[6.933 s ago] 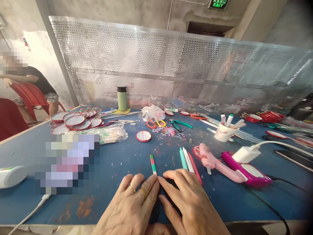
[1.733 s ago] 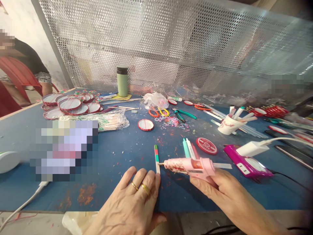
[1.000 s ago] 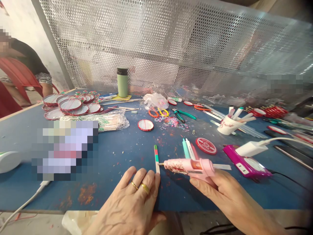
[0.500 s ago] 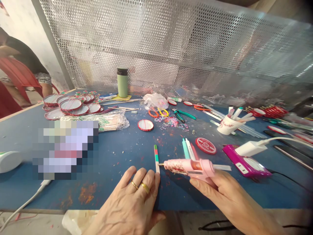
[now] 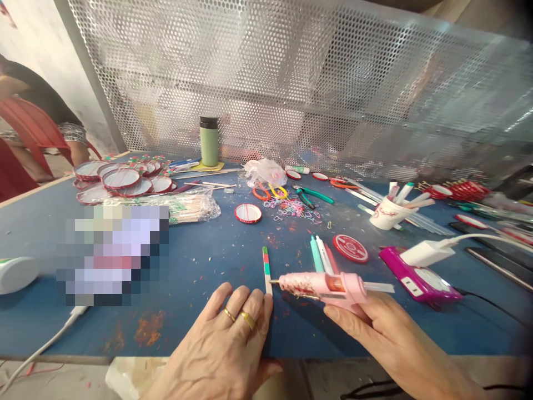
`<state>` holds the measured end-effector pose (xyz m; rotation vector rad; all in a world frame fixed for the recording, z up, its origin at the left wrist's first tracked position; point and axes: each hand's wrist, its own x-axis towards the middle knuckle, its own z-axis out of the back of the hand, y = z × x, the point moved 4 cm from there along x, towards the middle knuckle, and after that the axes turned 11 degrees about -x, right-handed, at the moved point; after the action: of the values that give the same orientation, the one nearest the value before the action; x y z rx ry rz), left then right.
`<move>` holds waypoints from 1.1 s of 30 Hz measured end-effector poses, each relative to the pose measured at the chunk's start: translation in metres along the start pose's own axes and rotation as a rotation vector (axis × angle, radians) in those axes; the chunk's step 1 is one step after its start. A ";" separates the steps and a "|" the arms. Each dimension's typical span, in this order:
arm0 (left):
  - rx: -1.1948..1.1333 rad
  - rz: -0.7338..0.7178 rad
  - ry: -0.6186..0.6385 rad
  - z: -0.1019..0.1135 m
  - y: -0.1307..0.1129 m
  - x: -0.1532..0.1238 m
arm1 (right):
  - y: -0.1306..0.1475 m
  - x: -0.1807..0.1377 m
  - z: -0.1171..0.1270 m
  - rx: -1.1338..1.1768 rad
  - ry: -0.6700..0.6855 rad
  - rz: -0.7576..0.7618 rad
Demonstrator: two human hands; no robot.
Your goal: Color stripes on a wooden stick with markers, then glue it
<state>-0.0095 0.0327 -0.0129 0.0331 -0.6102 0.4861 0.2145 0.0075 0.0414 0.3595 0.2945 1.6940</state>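
Note:
My left hand (image 5: 231,333), with rings on two fingers, rests at the table's front edge. Its fingers are closed over the lower end of a flat wooden craft stick (image 5: 267,272), which is painted red and green towards its far end. The part of the stick under the fingers is hidden. A pink hot glue gun (image 5: 318,284) is gripped in my right hand (image 5: 375,325), its nozzle pointing left and touching or almost touching the bare wood just ahead of the left fingers. A clear glue stick (image 5: 378,287) juts from the gun's back.
Beyond the gun lie pens (image 5: 318,253) and a red round lid (image 5: 350,248). On the right are a magenta power strip (image 5: 420,280) and a paper cup (image 5: 389,215). A blurred-out screen (image 5: 116,255) lies left, before stacked red-rimmed discs (image 5: 120,178). Pliers (image 5: 308,195) lie farther back.
Hardly anything differs. The glue gun has shifted very slightly towards me along the stick, while my left hand has stayed in place.

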 end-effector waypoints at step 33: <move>-0.007 0.000 0.003 0.001 0.000 0.000 | 0.000 -0.002 0.001 -0.100 -0.073 0.000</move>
<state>-0.0101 0.0323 -0.0117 0.0259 -0.6090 0.4844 0.2154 0.0052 0.0419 0.3462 0.1559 1.6844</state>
